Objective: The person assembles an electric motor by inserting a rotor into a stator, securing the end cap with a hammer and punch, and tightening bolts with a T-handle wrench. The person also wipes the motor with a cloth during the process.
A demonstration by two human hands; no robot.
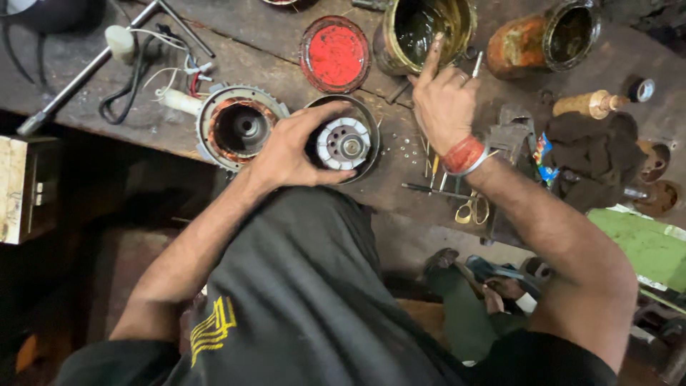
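Round motor housing [344, 143], white ribbed core, left hand [289, 154] gripping it, right hand [441, 100] finger extended.

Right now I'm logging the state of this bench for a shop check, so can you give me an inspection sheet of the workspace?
Surface: dark, worn, stained wooden bench.
Job's things: round motor housing with a white hub inside; open can of dark grease.
Clutter: second motor part with copper windings, red lid, rusty can, scissors, screwdrivers, dark rag, long metal rod, small loose beads.
Grippers: left hand grips the housing rim; right hand has a finger at the grease can's rim.
Cables: white, red and black wires by the wound part, with a white plug.
Surroundings: another person crouched below the bench; green board at right.
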